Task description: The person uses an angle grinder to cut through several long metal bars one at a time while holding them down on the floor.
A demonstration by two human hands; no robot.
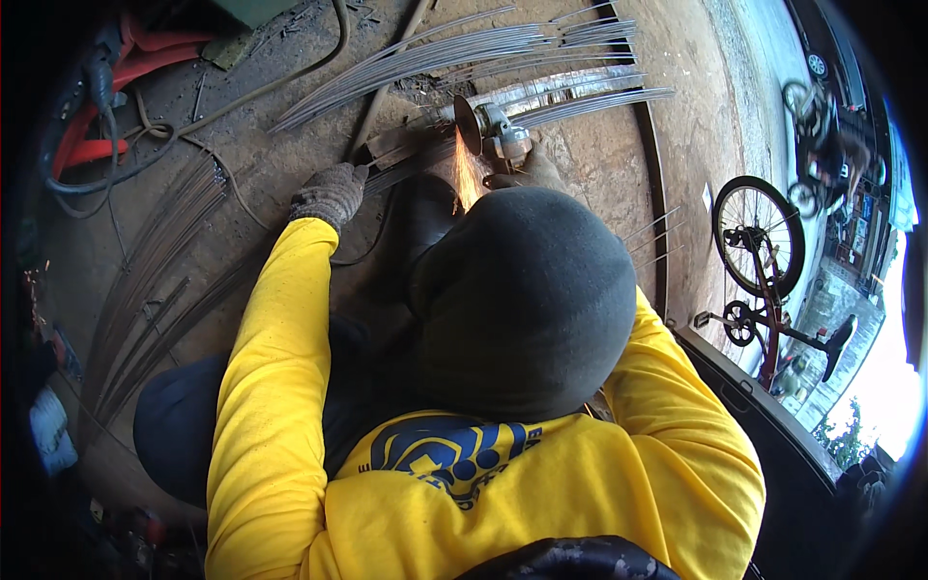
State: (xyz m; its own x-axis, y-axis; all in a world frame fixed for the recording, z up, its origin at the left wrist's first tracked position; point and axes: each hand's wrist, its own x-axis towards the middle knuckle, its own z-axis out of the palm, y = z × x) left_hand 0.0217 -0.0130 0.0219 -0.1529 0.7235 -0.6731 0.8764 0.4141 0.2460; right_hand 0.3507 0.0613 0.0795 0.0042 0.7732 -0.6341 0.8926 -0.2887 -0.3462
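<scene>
Upper centre: silver grinder (pixel 505 137), orange sparks (pixel 467 179), a glove (pixel 329 196) of seemingly mottled grey. Mid-frame: black hood (pixel 522 300). Below: yellow shirt (pixel 580 493) with dark-blue emblem (pixel 462 466).

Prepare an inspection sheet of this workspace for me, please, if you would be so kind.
Surface: brown ground, dirty.
Job's things: angle grinder with its disc throwing orange sparks toward the person; metal rods beside the left hand.
Clutter: loose bundles of thin rods beyond the grinder and along the left; a red frame at far left.
Hands: left hand, in a grey glove, grip unclear; right hand holds the grinder, partly hidden.
Cables: tan cable winding over the ground, upper left; its ends cannot be traced.
Surroundings: bicycle at right.
</scene>
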